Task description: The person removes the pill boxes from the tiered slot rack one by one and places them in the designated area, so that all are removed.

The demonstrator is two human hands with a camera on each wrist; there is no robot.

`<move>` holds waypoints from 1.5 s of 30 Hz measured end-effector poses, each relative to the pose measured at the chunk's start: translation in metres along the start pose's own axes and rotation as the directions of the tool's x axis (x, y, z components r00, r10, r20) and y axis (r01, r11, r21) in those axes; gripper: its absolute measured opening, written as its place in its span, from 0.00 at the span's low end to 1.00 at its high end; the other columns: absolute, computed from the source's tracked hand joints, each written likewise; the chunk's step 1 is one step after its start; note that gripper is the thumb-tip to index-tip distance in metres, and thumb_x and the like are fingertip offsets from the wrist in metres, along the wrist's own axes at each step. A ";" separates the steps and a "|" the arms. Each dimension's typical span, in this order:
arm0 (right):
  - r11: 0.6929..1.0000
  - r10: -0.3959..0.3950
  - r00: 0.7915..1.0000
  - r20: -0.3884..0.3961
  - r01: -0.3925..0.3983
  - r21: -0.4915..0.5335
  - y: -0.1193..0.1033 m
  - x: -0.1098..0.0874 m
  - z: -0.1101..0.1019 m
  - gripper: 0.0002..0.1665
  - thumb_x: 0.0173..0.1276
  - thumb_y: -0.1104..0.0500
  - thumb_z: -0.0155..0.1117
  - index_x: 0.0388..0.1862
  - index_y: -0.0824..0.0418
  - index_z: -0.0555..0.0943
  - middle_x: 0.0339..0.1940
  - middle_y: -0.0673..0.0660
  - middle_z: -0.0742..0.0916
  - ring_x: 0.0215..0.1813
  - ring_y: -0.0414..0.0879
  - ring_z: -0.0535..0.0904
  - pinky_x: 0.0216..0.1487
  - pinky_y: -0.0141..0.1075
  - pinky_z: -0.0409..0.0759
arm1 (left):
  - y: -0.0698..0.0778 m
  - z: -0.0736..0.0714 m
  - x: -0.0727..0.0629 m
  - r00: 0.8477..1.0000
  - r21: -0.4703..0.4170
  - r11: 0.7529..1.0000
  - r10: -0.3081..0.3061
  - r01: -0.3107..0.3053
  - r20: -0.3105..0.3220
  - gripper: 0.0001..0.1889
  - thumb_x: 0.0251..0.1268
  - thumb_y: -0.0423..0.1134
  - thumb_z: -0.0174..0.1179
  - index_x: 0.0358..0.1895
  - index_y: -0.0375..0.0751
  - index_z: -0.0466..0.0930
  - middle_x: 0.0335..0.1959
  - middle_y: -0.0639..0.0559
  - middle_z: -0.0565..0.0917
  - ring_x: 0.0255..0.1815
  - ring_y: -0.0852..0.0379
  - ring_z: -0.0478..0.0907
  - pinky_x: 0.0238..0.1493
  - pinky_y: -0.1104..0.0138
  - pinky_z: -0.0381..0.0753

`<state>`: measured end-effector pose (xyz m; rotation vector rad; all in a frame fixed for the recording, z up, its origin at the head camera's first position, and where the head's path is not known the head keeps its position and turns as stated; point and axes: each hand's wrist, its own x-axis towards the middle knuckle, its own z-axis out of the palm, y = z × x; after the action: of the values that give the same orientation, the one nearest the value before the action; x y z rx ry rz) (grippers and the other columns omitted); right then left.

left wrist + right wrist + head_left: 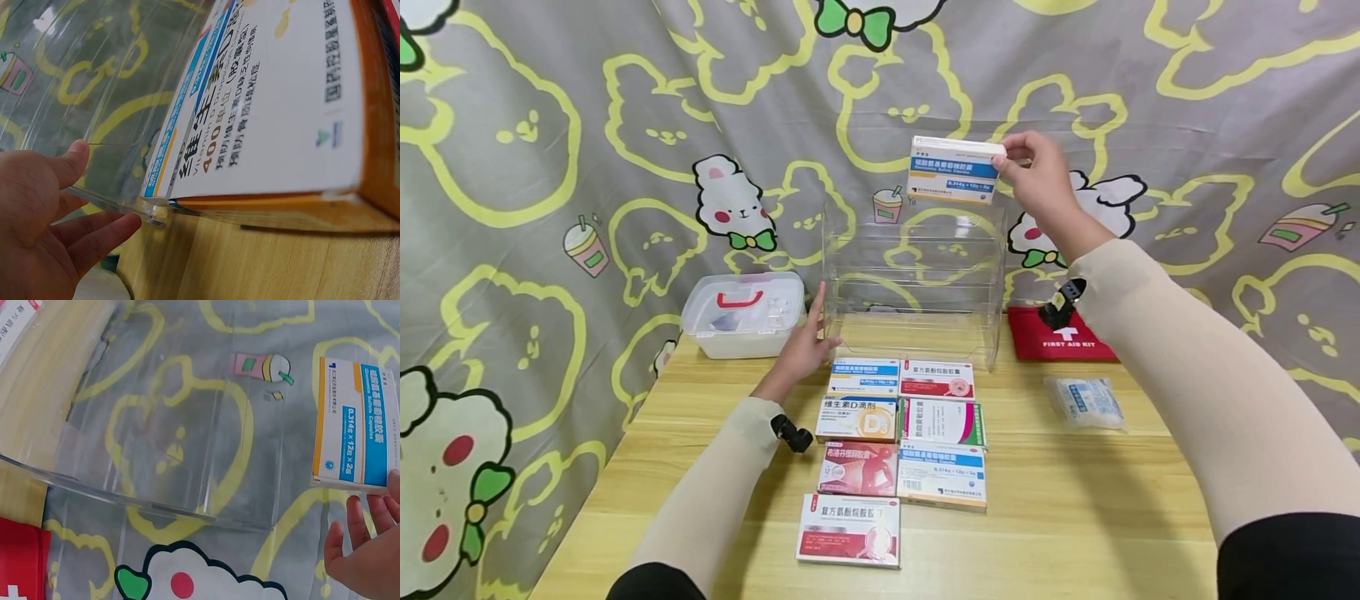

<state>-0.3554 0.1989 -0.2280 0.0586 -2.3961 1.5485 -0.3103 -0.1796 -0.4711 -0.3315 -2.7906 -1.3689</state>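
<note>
High above the top right of a clear plastic tiered rack, my right hand pinches a white medicine box with blue bands by its right end. The right wrist view shows the box upright, with my right fingers at its lower edge. My left hand is at the lower left side of the rack, fingers extended along it. In the left wrist view, the thumb lies against the rack's clear side. Close to that hand, a vitamin D box lies on the table.
Two columns of medicine boxes lie before the rack, with a red-and-white box nearest. A lidded plastic case stands left. On the right are a red first aid pouch and a clear packet. A patterned curtain hangs behind.
</note>
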 end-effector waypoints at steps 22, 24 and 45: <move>0.986 -0.146 0.961 0.236 0.160 -0.043 0.047 -0.083 0.007 0.22 0.82 0.52 0.57 0.71 0.52 0.77 0.58 0.58 0.80 0.51 0.52 0.81 0.54 0.36 0.84 | -0.001 -0.001 0.000 1.000 -0.011 1.000 0.009 -0.009 0.013 0.58 0.75 0.34 0.62 0.79 0.85 0.23 0.77 0.25 0.62 0.42 0.39 0.89 0.27 0.61 0.79; 0.984 -0.158 0.955 0.251 0.172 -0.035 0.051 -0.091 0.009 0.21 0.82 0.53 0.57 0.70 0.52 0.78 0.59 0.57 0.80 0.50 0.53 0.82 0.53 0.36 0.84 | -0.001 -0.001 0.000 1.000 -0.018 1.000 0.011 -0.010 0.011 0.58 0.75 0.33 0.62 0.79 0.85 0.24 0.77 0.25 0.62 0.40 0.39 0.89 0.27 0.60 0.79; 0.981 -0.137 0.916 0.376 0.179 -0.078 0.107 -0.171 0.015 0.19 0.79 0.55 0.62 0.65 0.54 0.81 0.51 0.56 0.88 0.43 0.53 0.84 0.37 0.32 0.83 | 0.000 -0.001 -0.001 1.000 -0.013 1.000 0.012 -0.012 0.006 0.57 0.75 0.34 0.62 0.79 0.85 0.24 0.76 0.27 0.63 0.30 0.38 0.87 0.25 0.61 0.78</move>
<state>-0.2151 0.2105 -0.3729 0.5550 -2.6757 1.4289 -0.3099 -0.1807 -0.4708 -0.3530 -2.7806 -1.3868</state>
